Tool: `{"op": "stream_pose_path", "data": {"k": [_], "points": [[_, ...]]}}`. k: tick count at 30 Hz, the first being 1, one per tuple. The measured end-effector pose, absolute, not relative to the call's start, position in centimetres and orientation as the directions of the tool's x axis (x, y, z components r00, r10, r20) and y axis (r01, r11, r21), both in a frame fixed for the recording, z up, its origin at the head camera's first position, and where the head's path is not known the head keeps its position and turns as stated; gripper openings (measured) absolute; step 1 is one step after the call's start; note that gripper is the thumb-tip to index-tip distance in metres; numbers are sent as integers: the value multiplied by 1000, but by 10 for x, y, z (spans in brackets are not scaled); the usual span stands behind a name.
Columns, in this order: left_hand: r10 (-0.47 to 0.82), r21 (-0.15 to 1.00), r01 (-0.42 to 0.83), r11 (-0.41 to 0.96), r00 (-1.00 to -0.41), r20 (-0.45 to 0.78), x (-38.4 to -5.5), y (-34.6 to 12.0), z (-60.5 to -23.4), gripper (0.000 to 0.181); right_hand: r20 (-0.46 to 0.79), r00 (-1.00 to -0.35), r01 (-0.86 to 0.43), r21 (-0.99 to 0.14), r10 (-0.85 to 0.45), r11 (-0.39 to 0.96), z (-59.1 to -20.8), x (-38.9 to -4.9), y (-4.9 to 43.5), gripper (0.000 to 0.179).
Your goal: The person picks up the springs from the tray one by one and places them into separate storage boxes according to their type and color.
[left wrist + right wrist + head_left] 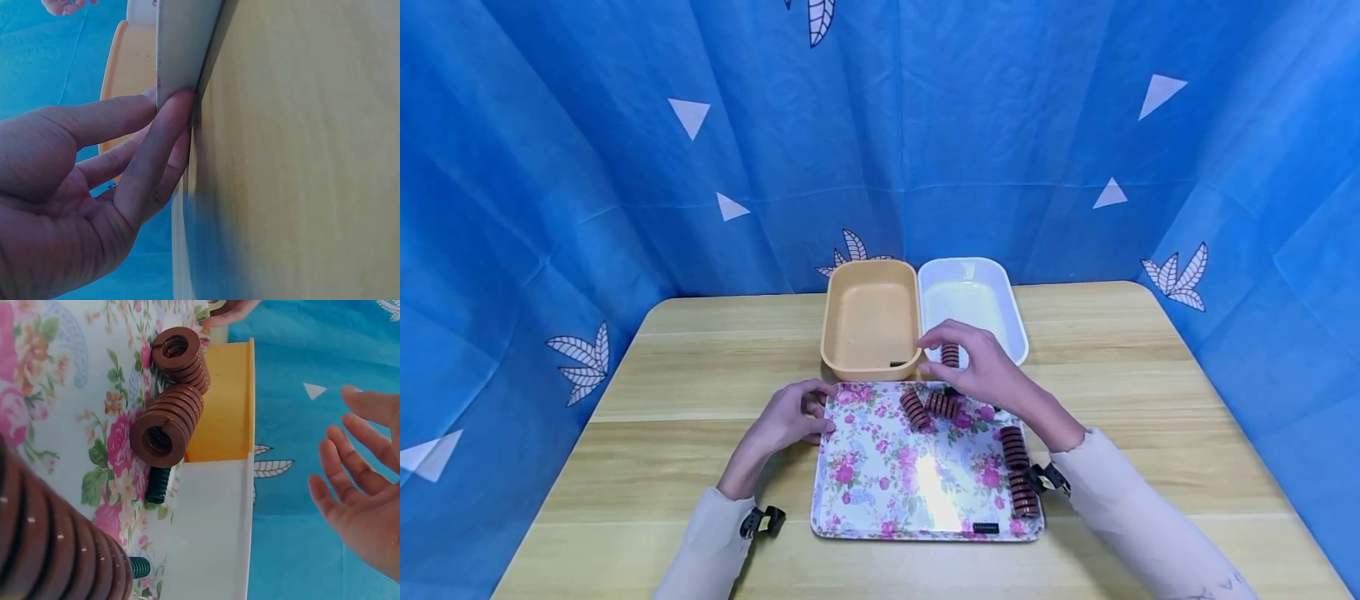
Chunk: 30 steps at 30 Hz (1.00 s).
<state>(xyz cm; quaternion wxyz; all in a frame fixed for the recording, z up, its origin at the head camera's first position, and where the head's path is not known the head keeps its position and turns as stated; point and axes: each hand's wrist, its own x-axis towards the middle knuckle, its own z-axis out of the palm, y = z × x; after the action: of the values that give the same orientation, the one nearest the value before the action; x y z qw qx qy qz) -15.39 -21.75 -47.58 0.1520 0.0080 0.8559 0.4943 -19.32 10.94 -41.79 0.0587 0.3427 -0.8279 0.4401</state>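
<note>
My left hand (790,414) grips the left edge of the floral tray (880,467); the left wrist view shows thumb and fingers about the tray's wall (184,50). My right hand (981,362) hovers above the near end of the white bin (1015,321), fingers spread and nothing between them. Below it, a thick brown spring (950,356) lies in that bin. Two brown springs, one slanted (914,410) and one beside it (942,406), lie at the tray's far side. Small dark green springs (157,485) lie near them in the right wrist view.
A tan bin (871,321) touches the white one and holds a small dark spring (898,363). More brown springs (1014,448) line the tray's right edge. Another small dark spring (986,527) lies at its near edge. A blue curtain (880,167) hangs behind the wooden table (715,342).
</note>
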Motion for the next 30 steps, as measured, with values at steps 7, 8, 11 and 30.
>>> {"op": "stream_pose_path", "data": {"k": [7, 8, 11, 30], "points": [[163, 845, -131, 518, -955, -248, -152, -218, -475, 46, 391, -755, -615, -701, -527, 361, -419, -182, 116, 25], [163, 847, -132, 515, -955, -249, -152, -219, -476, 46, 391, -753, -616, -701, -528, 359, -419, -180, 116, 26], [163, 849, -137, 511, -954, -252, -152, -219, -476, 46, 387, -755, -612, -705, -529, 358, -419, -174, 119, 27], [158, 850, -141, 508, -955, -253, -153, -217, -477, 47, 373, -743, -634, -659, -555, 406, -427, -150, 143, 32]]}}
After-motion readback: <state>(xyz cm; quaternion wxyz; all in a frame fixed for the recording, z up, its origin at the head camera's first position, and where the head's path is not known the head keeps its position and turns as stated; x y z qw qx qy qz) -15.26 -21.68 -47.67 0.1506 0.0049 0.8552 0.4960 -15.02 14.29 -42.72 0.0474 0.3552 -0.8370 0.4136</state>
